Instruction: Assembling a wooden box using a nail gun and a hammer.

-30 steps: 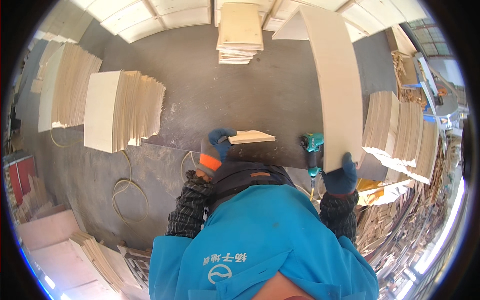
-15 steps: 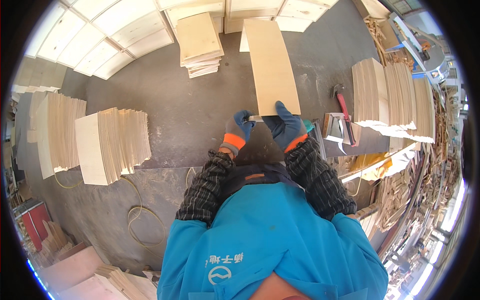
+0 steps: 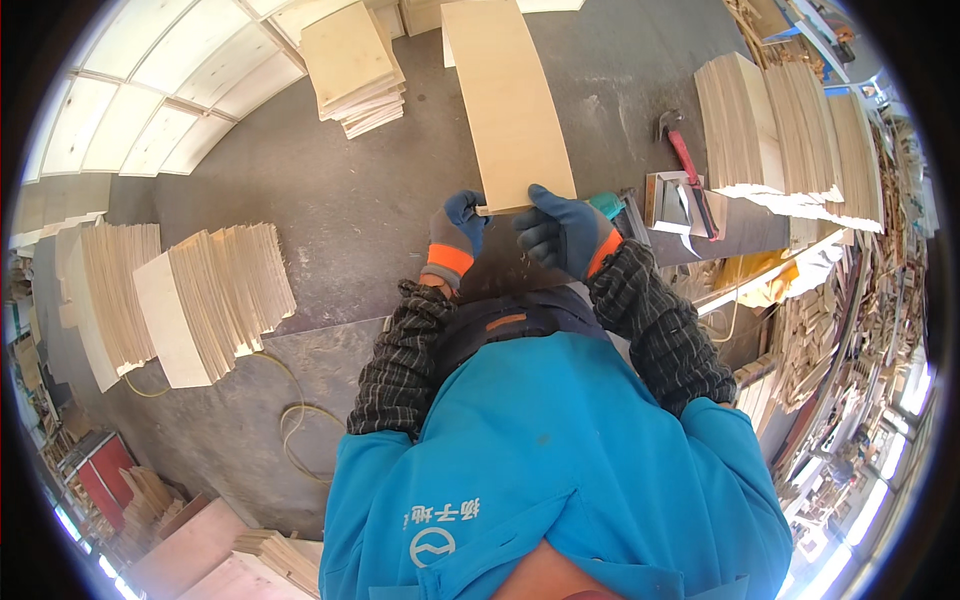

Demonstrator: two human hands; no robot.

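Note:
A long, pale plywood panel [image 3: 515, 110] stretches away from me across the dark worktop, raised on a panel standing under its far left edge. My left hand [image 3: 458, 232], gloved in blue and grey with an orange cuff, is closed at the near left corner, its fingers pinched on a light wooden edge. What lies inside that grip is mostly hidden. My right hand [image 3: 570, 232], gloved alike, is by the near right corner. Its thumb overlaps the panel's end, while the other fingers are loosely extended in front of the edge. A teal and grey tool [image 3: 606, 206] lies beyond this hand, partly hidden.
A red-handled claw hammer [image 3: 683, 152] rests against an open box [image 3: 657, 205] with metal strips. Plywood stacks stand at right [image 3: 735, 120], left [image 3: 215, 300] and far left-centre [image 3: 350, 60]. Pale wooden boxes [image 3: 150, 75] line the back. A thin hose [image 3: 290, 420] coils at lower left.
My right hand has eased off the panel; its fingers, formerly under the end, now show in front of it. My left hand stays at the corner. The whole view has shifted and turned slightly.

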